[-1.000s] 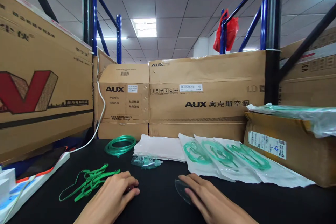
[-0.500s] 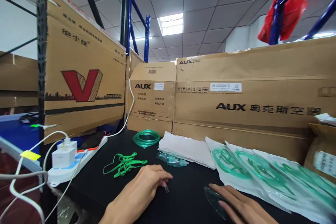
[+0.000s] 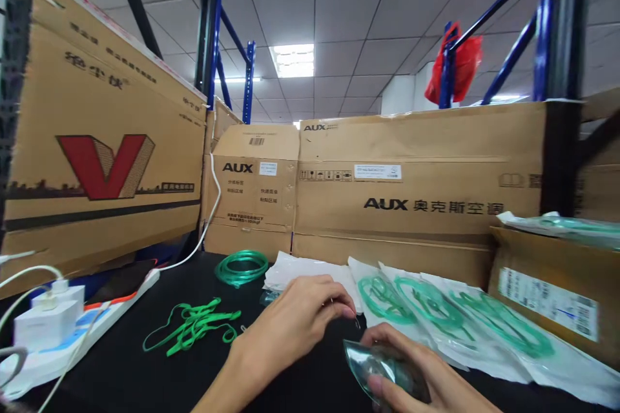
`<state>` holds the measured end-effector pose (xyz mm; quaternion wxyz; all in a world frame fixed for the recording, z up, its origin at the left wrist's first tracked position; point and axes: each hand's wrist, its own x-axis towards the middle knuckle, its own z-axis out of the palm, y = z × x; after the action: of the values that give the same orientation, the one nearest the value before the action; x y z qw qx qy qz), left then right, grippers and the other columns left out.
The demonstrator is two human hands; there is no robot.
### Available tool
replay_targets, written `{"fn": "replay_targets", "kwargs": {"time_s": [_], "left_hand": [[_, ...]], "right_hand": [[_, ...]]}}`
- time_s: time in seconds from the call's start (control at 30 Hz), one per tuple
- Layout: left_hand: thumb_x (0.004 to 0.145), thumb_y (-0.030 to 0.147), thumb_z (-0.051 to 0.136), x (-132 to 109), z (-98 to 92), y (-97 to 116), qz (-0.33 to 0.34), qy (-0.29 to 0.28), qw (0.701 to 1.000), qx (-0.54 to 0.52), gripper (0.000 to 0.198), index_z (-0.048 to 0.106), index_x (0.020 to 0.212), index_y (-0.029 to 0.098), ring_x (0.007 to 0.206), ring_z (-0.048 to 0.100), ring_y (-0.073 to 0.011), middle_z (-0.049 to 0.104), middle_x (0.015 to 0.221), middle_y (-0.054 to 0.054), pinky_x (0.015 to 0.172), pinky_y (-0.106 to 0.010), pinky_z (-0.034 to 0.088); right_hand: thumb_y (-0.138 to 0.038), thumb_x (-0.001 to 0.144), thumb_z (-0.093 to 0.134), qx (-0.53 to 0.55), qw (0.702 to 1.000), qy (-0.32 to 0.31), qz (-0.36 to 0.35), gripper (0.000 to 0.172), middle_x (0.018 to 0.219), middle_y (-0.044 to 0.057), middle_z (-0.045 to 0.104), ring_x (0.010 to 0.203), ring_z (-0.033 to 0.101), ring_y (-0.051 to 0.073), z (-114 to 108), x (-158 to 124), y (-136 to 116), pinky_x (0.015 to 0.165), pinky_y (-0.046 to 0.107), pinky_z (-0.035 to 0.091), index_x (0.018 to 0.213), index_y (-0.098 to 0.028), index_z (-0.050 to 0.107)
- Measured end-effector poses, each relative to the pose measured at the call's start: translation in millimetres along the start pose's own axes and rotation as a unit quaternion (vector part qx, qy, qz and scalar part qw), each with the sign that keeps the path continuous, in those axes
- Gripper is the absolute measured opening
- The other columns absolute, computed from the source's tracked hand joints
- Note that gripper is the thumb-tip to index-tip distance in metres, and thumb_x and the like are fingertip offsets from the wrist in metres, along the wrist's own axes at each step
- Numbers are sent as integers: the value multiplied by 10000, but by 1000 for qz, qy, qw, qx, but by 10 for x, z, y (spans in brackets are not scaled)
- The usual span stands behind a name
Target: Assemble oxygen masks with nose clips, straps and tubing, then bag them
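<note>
My right hand [image 3: 426,377] grips a clear, green-tinted plastic mask [image 3: 382,368], lifted just above the black table [image 3: 121,374]. My left hand [image 3: 295,322] hovers right beside it with fingers pinched on a small thin clip I cannot make out, close to the mask's top edge. Behind my left hand lies a clear connector piece [image 3: 268,297], partly hidden. A bundle of green elastic straps [image 3: 194,326] lies to the left. A coil of green tubing [image 3: 241,267] sits further back.
Sealed white bags with green tubing [image 3: 436,313] fan out on the right, beside a flat white bag stack [image 3: 300,268]. An open carton [image 3: 552,290] stands at right. AUX cartons [image 3: 416,187] wall the back. A power strip with chargers [image 3: 53,329] lies at left.
Both hands rose off the table and came together. My right hand lifted the mask; my left moved right towards it, pinching. The camera swung left, then partly back.
</note>
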<state>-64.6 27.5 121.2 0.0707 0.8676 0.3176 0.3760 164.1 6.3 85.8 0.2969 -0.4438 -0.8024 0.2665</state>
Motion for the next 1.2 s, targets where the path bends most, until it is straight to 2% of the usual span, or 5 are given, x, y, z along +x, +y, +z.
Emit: {"fn": "replay_targets", "kwargs": {"time_s": [0.13, 0.33, 0.73, 0.97, 1.2], "left_hand": [[1016, 208, 659, 6, 17, 70, -11, 10, 998, -54, 127, 771, 1042, 264, 1011, 703, -141, 790, 1047, 59, 926, -201, 464], [1002, 218, 672, -145, 32, -36, -30, -42, 995, -85, 151, 791, 1016, 309, 1013, 719, -149, 806, 1033, 86, 953, -225, 459], [974, 87, 678, -166, 65, -1, 154, -6, 974, -165, 223, 824, 1096, 204, 980, 798, -165, 839, 1069, -29, 888, -217, 604], [936, 46, 668, -211, 10, 16, 108, -23, 986, -122, 353, 827, 1105, 312, 1002, 797, -152, 829, 1103, 45, 921, -211, 605], [824, 84, 555, -300, -52, 108, 58, 0, 998, -31, 488, 823, 1097, 387, 1081, 766, -203, 812, 1148, 85, 994, -339, 578]], "right_hand": [[-550, 925, 685, 144, 988, -18, 45, 362, 936, 10, 767, 897, 752, 240, -69, -115, -110, 891, 352, 558, 1170, -293, 617], [-545, 902, 742, 258, 961, -94, 36, 476, 811, 22, 770, 832, 748, 207, -81, -128, -140, 892, 376, 538, 1214, -201, 640], [-545, 861, 789, 333, 934, -123, 32, 499, 804, 27, 766, 758, 769, 197, -80, -139, -139, 809, 359, 567, 1196, -186, 703], [-513, 876, 786, 349, 930, -111, 20, 435, 778, 16, 762, 722, 777, 189, -45, -141, -139, 801, 361, 572, 1155, -188, 707], [-530, 851, 803, 348, 933, -94, 21, 476, 807, 19, 755, 753, 774, 198, -46, -121, -138, 807, 374, 574, 1167, -193, 691]]}}
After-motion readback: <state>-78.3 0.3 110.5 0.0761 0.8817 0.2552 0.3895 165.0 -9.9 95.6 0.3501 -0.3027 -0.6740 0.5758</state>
